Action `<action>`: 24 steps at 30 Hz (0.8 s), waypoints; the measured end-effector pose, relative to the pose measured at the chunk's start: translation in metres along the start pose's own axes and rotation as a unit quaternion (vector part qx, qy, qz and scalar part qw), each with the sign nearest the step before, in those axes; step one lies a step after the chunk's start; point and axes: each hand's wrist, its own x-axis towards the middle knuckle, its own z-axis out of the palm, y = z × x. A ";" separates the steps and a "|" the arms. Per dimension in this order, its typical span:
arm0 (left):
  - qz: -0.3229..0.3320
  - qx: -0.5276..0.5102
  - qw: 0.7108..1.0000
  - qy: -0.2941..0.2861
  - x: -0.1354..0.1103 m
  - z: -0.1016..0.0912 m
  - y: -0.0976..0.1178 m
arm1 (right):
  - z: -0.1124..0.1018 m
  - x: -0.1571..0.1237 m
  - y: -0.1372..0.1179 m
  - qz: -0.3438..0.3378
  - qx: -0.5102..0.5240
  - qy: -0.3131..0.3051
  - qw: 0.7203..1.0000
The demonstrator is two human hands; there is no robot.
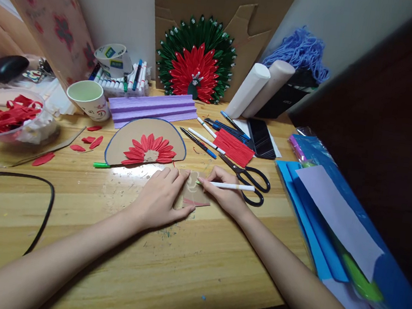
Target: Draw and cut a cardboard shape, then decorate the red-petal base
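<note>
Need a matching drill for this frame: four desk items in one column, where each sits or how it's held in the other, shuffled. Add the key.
Things
1. slim white pen
2. small brown cardboard piece
3. black-handled scissors
4. white paper cup

Places
A. pressed flat under the left hand
B. lying on the wooden table just beyond the right hand
C. standing upright, left of the purple corrugated sheet
D. held in the right hand, tip on the cardboard

Pairs: 1-D, 2-A, 3-B, 4-C

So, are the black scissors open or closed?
Closed. The black scissors lie flat on the wooden table, blades together in one line, beside the right hand.
</note>
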 end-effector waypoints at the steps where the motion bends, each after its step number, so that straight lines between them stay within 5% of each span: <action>1: 0.000 0.001 1.000 0.000 0.000 0.000 0.000 | 0.000 0.000 0.000 0.000 0.001 0.000 1.000; 11: 0.001 -0.006 1.000 0.009 0.000 0.001 0.000 | -0.003 0.002 0.004 -0.026 -0.071 0.043 0.996; 17: 0.005 -0.005 1.000 0.013 0.000 0.001 -0.001 | 0.000 0.001 0.001 -0.002 -0.025 -0.004 1.000; 24: -0.001 -0.005 1.000 0.007 0.000 0.001 -0.001 | -0.002 0.003 0.002 -0.027 -0.069 0.050 0.996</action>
